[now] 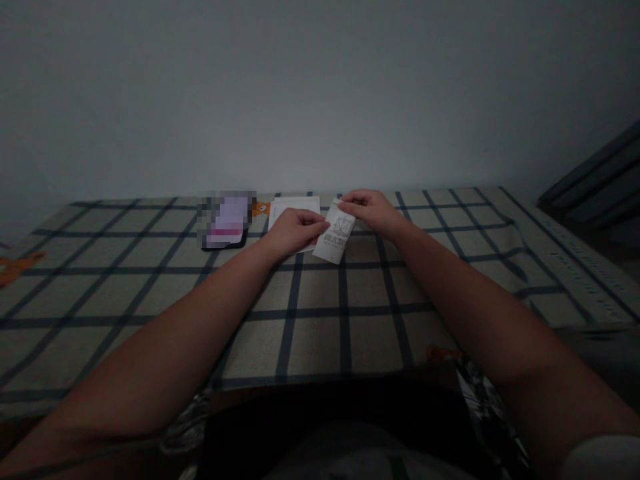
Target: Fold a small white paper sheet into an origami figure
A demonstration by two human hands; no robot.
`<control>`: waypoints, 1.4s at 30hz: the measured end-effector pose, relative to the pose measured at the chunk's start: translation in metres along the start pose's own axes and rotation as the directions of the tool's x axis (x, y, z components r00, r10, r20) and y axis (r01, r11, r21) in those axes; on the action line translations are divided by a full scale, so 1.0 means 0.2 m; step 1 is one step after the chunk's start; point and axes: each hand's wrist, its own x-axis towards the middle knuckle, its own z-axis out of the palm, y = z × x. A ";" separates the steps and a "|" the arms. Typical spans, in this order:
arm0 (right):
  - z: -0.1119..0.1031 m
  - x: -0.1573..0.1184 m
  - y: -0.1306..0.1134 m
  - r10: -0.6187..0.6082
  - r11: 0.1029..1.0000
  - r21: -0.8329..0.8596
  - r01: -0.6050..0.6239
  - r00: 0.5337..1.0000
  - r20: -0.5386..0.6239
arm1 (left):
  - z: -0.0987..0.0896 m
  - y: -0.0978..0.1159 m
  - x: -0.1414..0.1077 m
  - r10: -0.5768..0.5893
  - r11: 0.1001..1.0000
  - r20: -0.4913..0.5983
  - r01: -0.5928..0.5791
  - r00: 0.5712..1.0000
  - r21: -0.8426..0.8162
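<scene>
Packet [341,235], white and printed, pinched by left hand [294,230] and right hand [373,209], no tear visible; white paper [293,205] beside left hand.

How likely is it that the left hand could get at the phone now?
Probably yes: nothing stands between the left hand and the phone, though that hand is holding the packet and might need to let go first.

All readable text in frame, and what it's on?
Nothing quotes reliably:
White paper piece between the hands: line emblem, dark characters below, too blurred.
White sheet behind: faint marks by its left edge, too small.
Tablecloth, right border: rows of lettering, too blurred.
Phone: screen pixelated, unreadable.
</scene>
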 end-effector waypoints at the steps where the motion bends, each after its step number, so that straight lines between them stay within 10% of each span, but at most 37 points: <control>1: 0.00 0.00 0.00 -0.005 1.000 0.001 0.005 1.000 0.004 | 0.00 0.00 0.00 0.003 1.000 -0.002 -0.003 1.000 0.008; 11: 0.02 0.00 0.00 0.035 0.999 0.034 -0.034 0.999 -0.018 | 0.01 0.01 0.00 0.020 0.998 0.009 -0.019 1.000 -0.055; 22: 0.02 0.01 0.01 0.106 0.981 0.155 -0.113 0.993 0.053 | -0.01 -0.01 0.03 0.060 0.989 -0.226 -0.088 0.972 -0.115; 36: 0.04 0.00 -0.03 0.160 0.983 0.105 -0.151 0.984 -0.078 | -0.01 0.01 0.03 0.050 0.994 -0.182 -0.066 0.982 -0.083; 42: 0.03 -0.01 -0.01 0.207 0.950 0.224 -0.216 0.976 0.062 | -0.01 -0.01 0.03 0.061 0.992 -0.223 -0.083 0.973 -0.092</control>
